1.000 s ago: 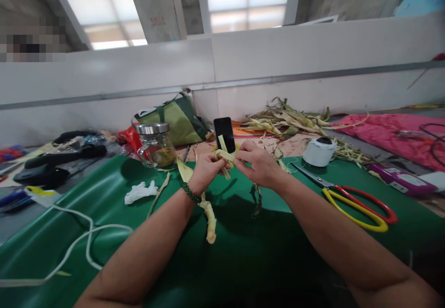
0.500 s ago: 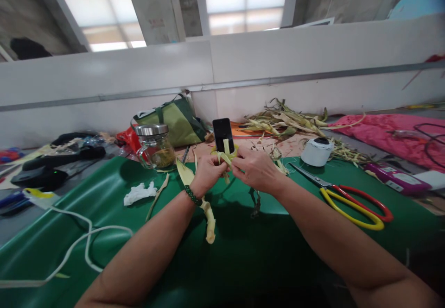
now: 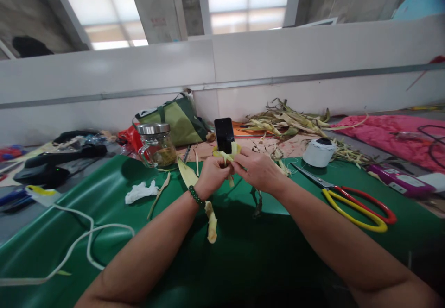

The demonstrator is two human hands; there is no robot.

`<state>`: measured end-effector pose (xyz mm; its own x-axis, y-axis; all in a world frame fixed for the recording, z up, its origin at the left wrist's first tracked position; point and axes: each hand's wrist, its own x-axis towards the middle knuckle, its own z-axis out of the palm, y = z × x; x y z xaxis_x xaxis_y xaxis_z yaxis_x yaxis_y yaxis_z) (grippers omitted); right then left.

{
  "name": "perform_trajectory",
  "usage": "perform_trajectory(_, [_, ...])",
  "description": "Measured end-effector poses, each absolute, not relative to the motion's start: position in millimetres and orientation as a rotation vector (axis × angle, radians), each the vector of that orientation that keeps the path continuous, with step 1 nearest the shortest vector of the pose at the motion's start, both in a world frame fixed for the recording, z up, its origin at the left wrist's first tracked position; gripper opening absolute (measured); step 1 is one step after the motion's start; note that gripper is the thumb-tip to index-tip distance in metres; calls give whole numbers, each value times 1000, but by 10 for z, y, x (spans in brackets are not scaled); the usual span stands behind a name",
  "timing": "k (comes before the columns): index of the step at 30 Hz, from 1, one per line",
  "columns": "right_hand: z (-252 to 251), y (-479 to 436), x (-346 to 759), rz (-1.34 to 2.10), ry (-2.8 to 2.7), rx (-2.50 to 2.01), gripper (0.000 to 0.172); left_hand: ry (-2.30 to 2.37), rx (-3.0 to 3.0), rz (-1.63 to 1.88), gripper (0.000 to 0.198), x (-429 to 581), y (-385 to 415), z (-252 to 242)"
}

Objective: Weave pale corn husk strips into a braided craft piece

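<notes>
Pale yellow-green strips of leaf, like corn husk [image 3: 233,149], stick up between my two hands in the middle. My left hand [image 3: 214,174], with a green bead bracelet at the wrist, is closed on them. Right beside it, my right hand [image 3: 257,168] pinches the strips from the other side. The exact fold is hidden by my fingers. Under my left wrist lies a pale stalk [image 3: 211,227] with a leaf reaching up and left. Just behind the hands a dark phone [image 3: 224,132] stands upright.
On the green mat [image 3: 114,248] lie red-and-yellow-handled scissors [image 3: 359,206], a white thread spool [image 3: 319,153] and crumpled white tissue [image 3: 141,192]. A glass jar [image 3: 158,148] stands at back left, before a green bag [image 3: 179,122]. Dry stalks [image 3: 288,118] are heaped behind. A white cord [image 3: 91,236] loops at left.
The upright strip has shifted right and bent toward my right hand. My left hand has turned slightly and moved a little right, closer to the right hand. The view has shifted slightly.
</notes>
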<state>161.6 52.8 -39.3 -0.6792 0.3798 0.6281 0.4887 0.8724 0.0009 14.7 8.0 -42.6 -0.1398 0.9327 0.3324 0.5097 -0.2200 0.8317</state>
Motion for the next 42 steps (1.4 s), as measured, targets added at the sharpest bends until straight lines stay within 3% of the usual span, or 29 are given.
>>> perform_trajectory(3, [-414,539,1595,89,-2277,-640,8,1665,1852,1283,29,145,82,-466])
perform_trajectory(7, [-407,518,1583,333,-2196,-548,19,1719,2032,1265,33,126,90,-516])
perform_trajectory(20, [-408,529,1597,340,-1958,-291,15,1663,2320,1091,32,249,112,-690])
perform_trajectory(25, [-328,573,1643,515,-1817,-350,24,1411,2014,1021,36,254,89,-633])
perform_trajectory(31, [-288,763,1714,929,-1907,-587,53,1167,1348,1174,25,147,91,-451])
perform_trajectory(35, [-295,788,1743,1078,-2174,-635,40,1118,1195,1296,25,71,106,-387])
perform_trajectory(42, [-261,832,1787,1052,-1960,-558,24,1111,1201,1191,25,14,72,-309])
